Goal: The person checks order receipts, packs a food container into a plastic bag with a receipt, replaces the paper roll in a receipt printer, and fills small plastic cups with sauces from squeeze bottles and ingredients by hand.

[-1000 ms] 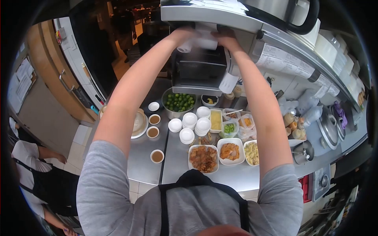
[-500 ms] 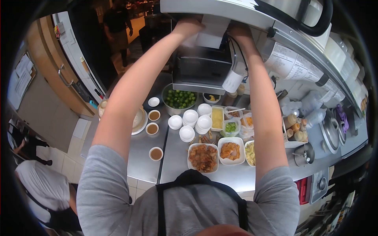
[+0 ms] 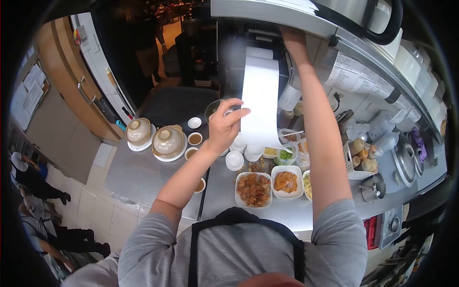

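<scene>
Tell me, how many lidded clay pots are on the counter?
2: one pot by the left edge of the counter, another pot just right of it. The paper strip covers some counter, so others may be hidden.

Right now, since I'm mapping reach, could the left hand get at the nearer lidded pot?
Probably yes: the left hand is at the paper, but only small cups seem to stand between it and the nearer pot.

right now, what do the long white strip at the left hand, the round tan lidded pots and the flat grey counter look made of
Long white strip at the left hand: matte paper, judging by its thin edge and curled lower corner.
Round tan lidded pots: probably glazed ceramic, given glossy highlights on top.
Flat grey counter: likely brushed stainless steel, from its soft, blurred reflections.
</scene>
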Demonstrator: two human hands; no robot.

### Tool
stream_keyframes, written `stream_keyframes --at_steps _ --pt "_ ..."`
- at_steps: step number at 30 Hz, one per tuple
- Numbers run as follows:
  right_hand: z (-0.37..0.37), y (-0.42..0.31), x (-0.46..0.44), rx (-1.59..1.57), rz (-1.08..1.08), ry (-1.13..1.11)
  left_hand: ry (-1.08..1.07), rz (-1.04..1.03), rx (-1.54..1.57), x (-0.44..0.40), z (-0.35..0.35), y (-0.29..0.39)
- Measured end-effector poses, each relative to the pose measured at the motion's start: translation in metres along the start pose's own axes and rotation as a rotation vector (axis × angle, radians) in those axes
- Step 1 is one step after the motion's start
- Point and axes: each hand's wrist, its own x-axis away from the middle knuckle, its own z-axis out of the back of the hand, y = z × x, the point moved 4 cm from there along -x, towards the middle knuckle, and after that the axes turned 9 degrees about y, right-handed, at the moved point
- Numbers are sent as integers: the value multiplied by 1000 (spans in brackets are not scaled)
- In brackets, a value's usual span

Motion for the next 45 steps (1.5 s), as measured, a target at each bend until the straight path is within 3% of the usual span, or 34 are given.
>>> stream_keyframes --at_steps 2,5,8,12,14,16,20,22,25,26,28,30,32,34,36,38,40,41,43,45 --pt "65 -44 -7 -477 -331 -456 24 7 -2 4 0 -1" --pt "91 -65 0 -296 -142 -572 22 -5 15 7 -1 0" --pt "98 -69 8 -258 -75 -552 -5 11 13 7 0 2" --pt "102 -73 6 -142 -7 -783 6 33 25 5 4 7" --pt "121 -77 5 -101 48 -787 42 17 28 4 6 9" --pt "148 -78 7 -431 -54 -633 45 70 59 0 9 10" --pt "224 -111 21 -539 -36 -819 135 74 91 -9 14 15" --pt "229 -110 36 -632 -58 -778 130 72 92 -13 14 22" --pt "227 -84 55 -742 -384 -539 170 110 52 -12 20 29" --pt "230 -80 58 -754 -385 -542 173 113 40 -6 24 31" --pt "238 -63 77 -730 -621 -498 138 595 287 17 30 17" --pt "251 -54 112 -931 -1098 -441 66 945 532 52 40 6" --pt "272 -89 115 -1154 -1320 -314 -32 1137 627 80 56 12" --pt "278 -124 144 -1311 -1420 -454 -55 1212 759 105 73 26" --pt "276 -166 173 -1131 -1059 -715 -1 1276 767 132 94 32" --pt "271 -218 207 -1141 -806 -1051 62 1226 864 151 121 35" --pt "291 -282 184 -1220 -560 -1122 176 1238 703 151 151 59" --pt "295 -303 191 -1267 -545 -1147 224 1290 603 170 164 54" --pt "310 -351 199 -1334 -13 -1032 301 1341 478 190 194 56" --pt "325 -391 189 -1482 -63 -975 474 1572 227 206 236 69"
